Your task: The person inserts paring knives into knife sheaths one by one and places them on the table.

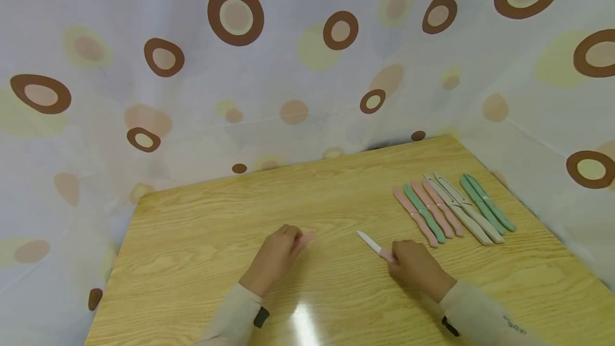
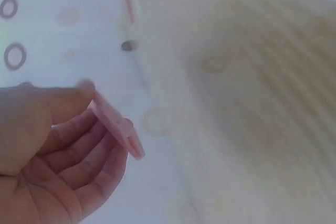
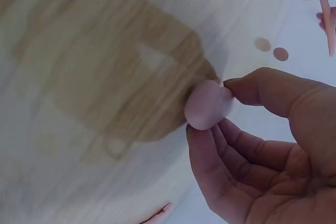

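Note:
Low over the wooden table, my right hand (image 1: 415,265) grips a paring knife (image 1: 369,241) by its pink handle. Its pale blade is bare and points up and left in the head view. The right wrist view shows the rounded handle end (image 3: 207,106) between thumb and fingers; the blade is hidden there. To the left, my left hand (image 1: 274,255) pinches a pink blade sheath (image 2: 118,123) between thumb and fingers. That sheath is blurred in the head view. A gap of table lies between the sheath and the blade tip.
Several sheathed knives lie side by side at the right: a pink knife (image 1: 415,215), a green knife (image 1: 425,212), beige knives (image 1: 475,223) and more green knives (image 1: 490,204). The wooden table (image 1: 202,228) meets a patterned cloth (image 1: 288,79) behind and at the sides.

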Demonstrator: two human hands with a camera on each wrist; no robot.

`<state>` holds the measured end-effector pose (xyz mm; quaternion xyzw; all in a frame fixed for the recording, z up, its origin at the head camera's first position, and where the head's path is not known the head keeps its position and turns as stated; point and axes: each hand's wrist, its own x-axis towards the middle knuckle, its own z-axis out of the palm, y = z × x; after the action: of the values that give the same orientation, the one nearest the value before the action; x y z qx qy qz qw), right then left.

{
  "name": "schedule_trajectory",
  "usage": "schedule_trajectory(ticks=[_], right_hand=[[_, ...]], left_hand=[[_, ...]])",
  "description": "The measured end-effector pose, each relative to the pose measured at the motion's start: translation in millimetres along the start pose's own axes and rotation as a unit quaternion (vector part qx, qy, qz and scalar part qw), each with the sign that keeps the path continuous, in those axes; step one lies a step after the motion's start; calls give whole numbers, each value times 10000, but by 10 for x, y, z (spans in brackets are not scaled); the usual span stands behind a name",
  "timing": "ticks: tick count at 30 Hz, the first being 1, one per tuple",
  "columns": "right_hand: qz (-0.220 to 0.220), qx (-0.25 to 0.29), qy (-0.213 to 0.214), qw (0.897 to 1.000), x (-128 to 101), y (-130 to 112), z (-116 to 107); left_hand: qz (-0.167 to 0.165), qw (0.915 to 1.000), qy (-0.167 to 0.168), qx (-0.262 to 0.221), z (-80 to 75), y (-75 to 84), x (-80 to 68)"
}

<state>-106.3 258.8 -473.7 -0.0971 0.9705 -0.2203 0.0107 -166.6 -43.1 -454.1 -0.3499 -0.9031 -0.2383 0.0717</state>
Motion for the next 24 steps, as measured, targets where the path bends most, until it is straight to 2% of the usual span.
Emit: schedule_trajectory(ticks=[2, 4, 6, 11, 14, 20, 24], right_hand=[[70, 108, -15, 9999, -7, -53, 13], [91, 213, -50, 9997, -13, -138, 19], [-12, 232, -48, 9997, -21, -241, 26], [-413, 523, -250, 9975, -62, -538, 60], [-684, 705, -369, 9945, -90, -688, 82], [-1067, 796, -286, 9907, -97, -891, 130], [-1155, 823, -203, 9897, -94, -989, 149]], left_hand=[[-279, 9989, 343, -142, -45, -23, 33], [-560, 9966, 524, -315, -80, -35, 62], [-844, 9929, 615, -566, -100, -44, 82], [-1221, 9789, 806, -1425, -120, -44, 107], [-1407, 9700, 879, -1776, -117, -38, 119], [-1862, 9577, 942, -1982, -107, -39, 151], [-1985, 9545, 1015, -1982, -91, -49, 164]])
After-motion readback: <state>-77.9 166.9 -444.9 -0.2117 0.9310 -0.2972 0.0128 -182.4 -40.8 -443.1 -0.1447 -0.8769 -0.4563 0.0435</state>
